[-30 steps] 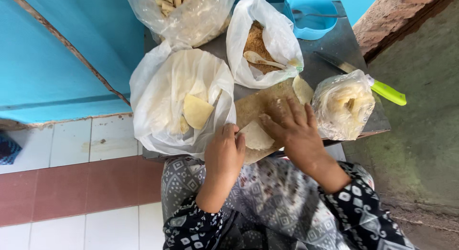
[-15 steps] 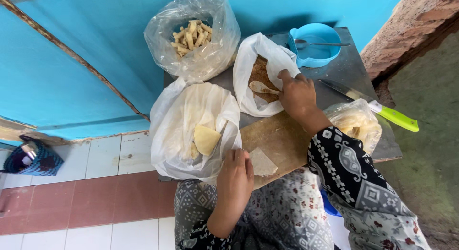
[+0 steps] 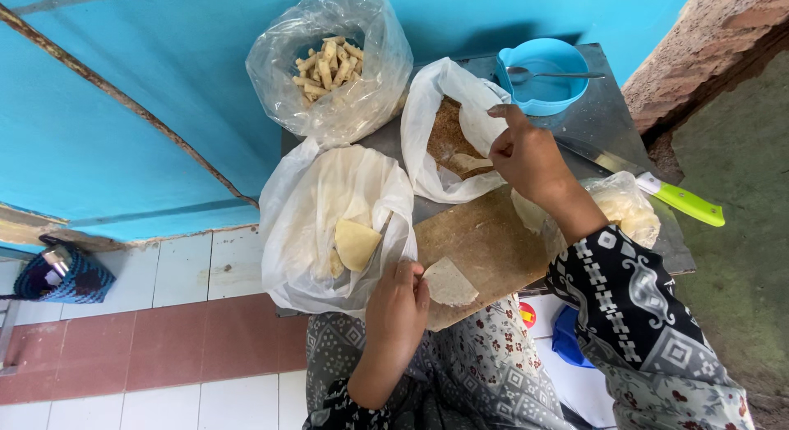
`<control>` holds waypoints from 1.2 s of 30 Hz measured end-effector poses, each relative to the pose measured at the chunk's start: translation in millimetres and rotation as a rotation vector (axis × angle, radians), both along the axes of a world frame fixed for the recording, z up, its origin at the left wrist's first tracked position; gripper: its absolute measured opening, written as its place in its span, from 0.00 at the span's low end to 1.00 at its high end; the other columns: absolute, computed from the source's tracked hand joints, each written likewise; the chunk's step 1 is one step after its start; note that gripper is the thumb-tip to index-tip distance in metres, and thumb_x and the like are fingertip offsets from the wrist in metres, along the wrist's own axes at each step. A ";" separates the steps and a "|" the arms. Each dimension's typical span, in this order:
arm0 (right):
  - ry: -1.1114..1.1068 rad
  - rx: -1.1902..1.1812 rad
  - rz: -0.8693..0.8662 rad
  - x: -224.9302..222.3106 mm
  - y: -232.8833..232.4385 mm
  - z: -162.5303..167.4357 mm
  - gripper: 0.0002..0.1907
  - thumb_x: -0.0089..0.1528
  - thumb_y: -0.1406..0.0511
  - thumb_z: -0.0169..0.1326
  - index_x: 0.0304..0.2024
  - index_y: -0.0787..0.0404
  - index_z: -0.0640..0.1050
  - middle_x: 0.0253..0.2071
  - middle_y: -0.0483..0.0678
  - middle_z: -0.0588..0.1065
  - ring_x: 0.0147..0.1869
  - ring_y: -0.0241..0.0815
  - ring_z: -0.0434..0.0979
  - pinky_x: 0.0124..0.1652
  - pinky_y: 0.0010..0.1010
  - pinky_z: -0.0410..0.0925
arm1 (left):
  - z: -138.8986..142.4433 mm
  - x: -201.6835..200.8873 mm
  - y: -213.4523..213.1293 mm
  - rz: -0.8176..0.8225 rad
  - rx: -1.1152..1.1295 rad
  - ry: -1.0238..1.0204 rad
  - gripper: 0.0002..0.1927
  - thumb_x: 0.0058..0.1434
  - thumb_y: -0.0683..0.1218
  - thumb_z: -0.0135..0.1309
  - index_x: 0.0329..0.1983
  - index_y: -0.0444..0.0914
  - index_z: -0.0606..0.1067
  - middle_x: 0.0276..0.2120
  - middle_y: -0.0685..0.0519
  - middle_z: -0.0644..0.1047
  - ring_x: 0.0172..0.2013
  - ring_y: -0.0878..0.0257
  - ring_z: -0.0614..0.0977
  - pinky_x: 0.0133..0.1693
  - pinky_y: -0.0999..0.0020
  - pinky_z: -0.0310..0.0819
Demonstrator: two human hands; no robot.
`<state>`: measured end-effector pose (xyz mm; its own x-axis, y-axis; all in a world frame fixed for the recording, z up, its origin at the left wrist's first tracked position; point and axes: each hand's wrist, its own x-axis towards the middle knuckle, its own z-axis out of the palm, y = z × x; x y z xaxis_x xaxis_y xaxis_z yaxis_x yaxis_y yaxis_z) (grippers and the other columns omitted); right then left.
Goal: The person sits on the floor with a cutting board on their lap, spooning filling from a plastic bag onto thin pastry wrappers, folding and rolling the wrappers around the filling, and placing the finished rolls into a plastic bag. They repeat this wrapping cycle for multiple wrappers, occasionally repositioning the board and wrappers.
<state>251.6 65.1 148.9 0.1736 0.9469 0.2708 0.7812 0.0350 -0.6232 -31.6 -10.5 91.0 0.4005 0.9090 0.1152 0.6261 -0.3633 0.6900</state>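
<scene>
Wrapper [image 3: 449, 280], pale and thin, is lying on the near edge of the wooden board [image 3: 485, 241], just right of my left hand [image 3: 397, 302], whose fingertips are pinning its near corner. Further right, my right hand [image 3: 526, 154] is reaching into the white filling bag [image 3: 440, 126], fingers pinching loosely around a spoon [image 3: 470, 162].

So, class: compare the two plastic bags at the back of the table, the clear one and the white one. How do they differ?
The clear bag is see-through and holds pale stick-shaped pieces; the white bag is cloudy and holds a brown crumbly filling. The clear bag is untouched; the right hand reaches into the white bag with a spoon. Both stand open-topped on the grey table.
</scene>
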 end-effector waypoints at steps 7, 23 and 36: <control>0.118 0.069 -0.109 20.1 -3.2 -16.2 0.29 0.56 0.76 0.61 0.60 0.69 0.68 0.35 0.55 0.82 0.37 0.42 0.84 0.38 0.31 0.74 | 0.0 6.7 1.3 -0.033 0.138 -0.079 0.06 0.55 0.39 0.56 0.35 0.37 0.73 0.34 0.43 0.76 0.36 0.43 0.80 0.35 0.50 0.74; 0.854 -0.012 -0.062 -14.5 -119.9 -23.7 0.27 0.61 0.80 0.55 0.61 0.69 0.64 0.39 0.54 0.80 0.40 0.39 0.82 0.41 0.27 0.76 | -30.4 -12.0 -7.1 0.025 0.048 -0.238 0.13 0.61 0.38 0.56 0.49 0.35 0.74 0.35 0.45 0.80 0.33 0.49 0.83 0.36 0.56 0.76; -0.201 0.190 0.159 -113.2 -194.9 -27.9 0.21 0.61 0.76 0.60 0.54 0.68 0.68 0.49 0.61 0.79 0.47 0.50 0.84 0.45 0.35 0.77 | -45.2 -18.1 -16.3 0.037 -0.053 -0.418 0.15 0.63 0.37 0.56 0.53 0.35 0.73 0.39 0.47 0.79 0.34 0.57 0.85 0.36 0.65 0.81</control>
<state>138.5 -129.8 120.9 -0.0469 0.8872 0.4591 0.8635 0.2671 -0.4278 -49.7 -26.8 45.8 0.2961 0.9309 0.2136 0.3004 -0.3031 0.9044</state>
